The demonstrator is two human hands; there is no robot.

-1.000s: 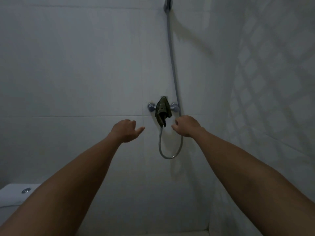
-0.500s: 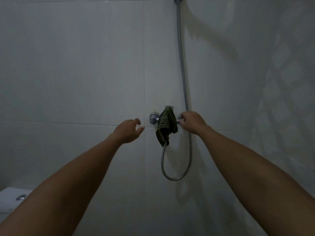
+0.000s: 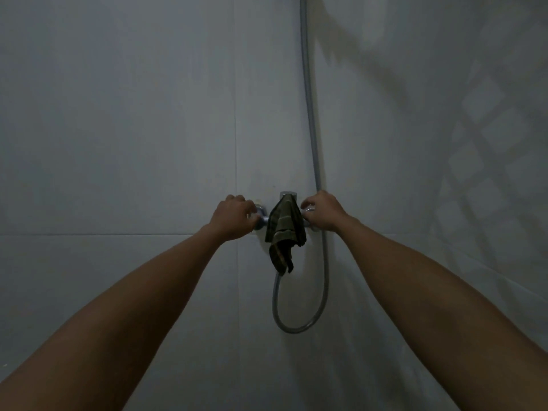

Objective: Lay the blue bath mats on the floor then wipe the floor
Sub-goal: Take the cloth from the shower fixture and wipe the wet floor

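A chrome shower mixer (image 3: 287, 195) is fixed to the white tiled wall. A dark green striped cloth (image 3: 284, 232) hangs over its middle. My left hand (image 3: 234, 216) is closed around the left tap knob (image 3: 262, 216). My right hand (image 3: 323, 213) is closed around the right tap knob (image 3: 308, 212). Both arms reach straight out to the wall. No blue bath mat and no floor are in view.
A grey shower hose (image 3: 311, 120) runs down the wall from above, loops below the mixer and rises back to it. The right wall (image 3: 489, 129) meets the front wall in a corner and carries a lattice pattern of light.
My left hand moved right and closed on the left knob. My right hand stayed on the right knob. The view shifted up and closer; the toilet tank at lower left left the frame.
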